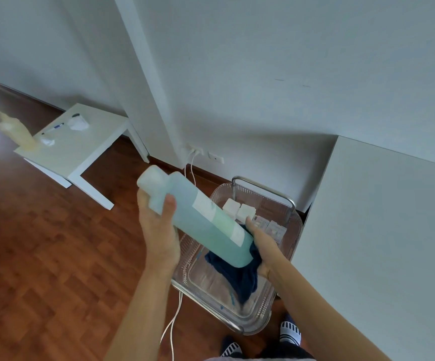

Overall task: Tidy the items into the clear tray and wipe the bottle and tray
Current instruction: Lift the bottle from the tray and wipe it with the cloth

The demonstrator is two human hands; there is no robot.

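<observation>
Left hand (pixel 159 225): closed around the neck end of the teal bottle (pixel 203 222), thumb over the front, fingers behind; it carries the upper end.
Bottle: held in the air above the clear tray (pixel 296 225), not touching it. Its long axis is tilted, white cap (pixel 150 178) up and to the left, base down and to the right.
Right hand (pixel 262 246): pressing the dark blue cloth (pixel 242 280) against the base of the bottle, fingers wrapped over the cloth. This hand is the nearer one to the base; the cloth hangs down into the near end of the tray.
Step in hand: I judge it is the wiping of the bottle, at its lower end; the coming stroke would run along the long axis toward the cap.
Tray: it sits in a metal-framed basket (pixel 263 185) on the floor; small white boxes (pixel 240 212) and flat packets (pixel 271 227) lie at its far end. The near end shows teal smears, so the tray is probably not yet wiped.
Room: wooden floor (pixel 54 256), a white side table (pixel 81 149) far left, white cabinet (pixel 380 230) on the right, a white cable (pixel 172 324) beside the basket.
</observation>
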